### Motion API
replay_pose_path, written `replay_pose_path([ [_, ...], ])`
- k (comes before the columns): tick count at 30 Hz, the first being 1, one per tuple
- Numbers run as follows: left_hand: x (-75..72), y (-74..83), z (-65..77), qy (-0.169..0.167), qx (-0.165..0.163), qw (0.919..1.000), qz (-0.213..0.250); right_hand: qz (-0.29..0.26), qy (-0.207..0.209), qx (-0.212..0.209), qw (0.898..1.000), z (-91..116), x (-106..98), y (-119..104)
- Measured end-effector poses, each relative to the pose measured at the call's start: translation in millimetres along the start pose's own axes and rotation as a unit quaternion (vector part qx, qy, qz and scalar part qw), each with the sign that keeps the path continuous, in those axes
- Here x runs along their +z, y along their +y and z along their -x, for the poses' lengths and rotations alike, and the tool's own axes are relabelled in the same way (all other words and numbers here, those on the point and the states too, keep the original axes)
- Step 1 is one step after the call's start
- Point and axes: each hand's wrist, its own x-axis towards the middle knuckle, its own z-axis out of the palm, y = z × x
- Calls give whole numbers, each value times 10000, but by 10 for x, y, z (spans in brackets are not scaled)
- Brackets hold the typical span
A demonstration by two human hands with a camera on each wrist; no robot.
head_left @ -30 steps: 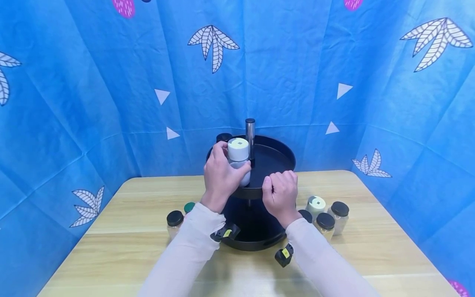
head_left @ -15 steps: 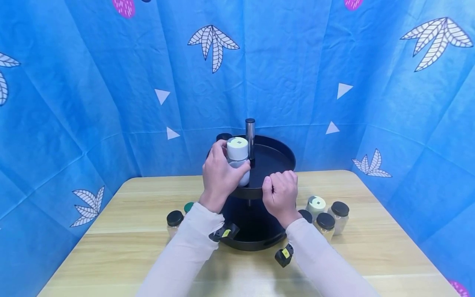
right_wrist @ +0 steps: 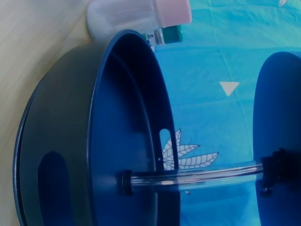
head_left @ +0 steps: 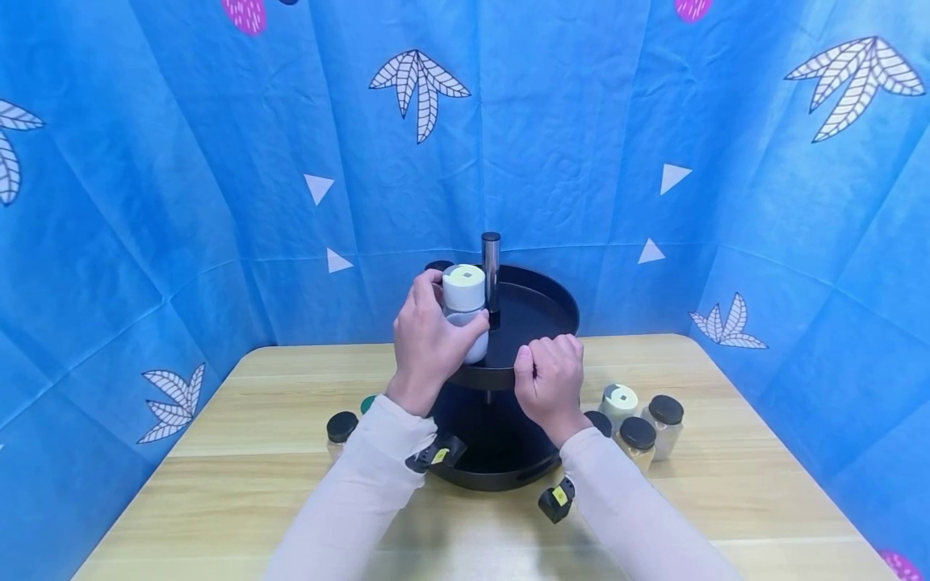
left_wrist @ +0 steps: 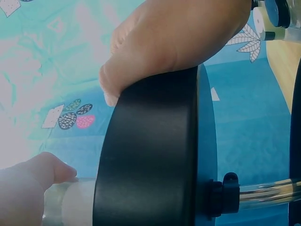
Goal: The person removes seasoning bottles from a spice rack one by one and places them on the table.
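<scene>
In the head view my left hand (head_left: 429,343) grips a jar with a white lid (head_left: 463,290), thumb on the near side. The jar stands upright at the left of the upper tray (head_left: 534,311) of a black two-tier stand. My right hand (head_left: 550,379) grips the front right rim of that tray, fingers curled over it. Both hands appear in the left wrist view, the left thumb (left_wrist: 61,170) against the jar (left_wrist: 77,202) and the right fingers over the rim. Behind the left hand shows the black lid (head_left: 438,265) of another jar.
A metal post (head_left: 491,270) rises through the stand; its lower tray (head_left: 494,480) sits just above the wooden table (head_left: 240,484). Right of it stand several jars, one white-lidded (head_left: 619,401), others black-lidded (head_left: 665,410). At left are a black-lidded jar (head_left: 341,428) and a green lid (head_left: 367,403).
My left hand has shifted slightly left and away from me with the white-lidded jar. My right hand has stayed on the rim.
</scene>
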Motion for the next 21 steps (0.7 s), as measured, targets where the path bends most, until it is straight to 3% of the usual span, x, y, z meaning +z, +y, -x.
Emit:
replay_pose_path([
  [21, -59, 30, -24, 146, 54, 9998, 131, -26, -47, 18, 10000, -4, -13, -4],
])
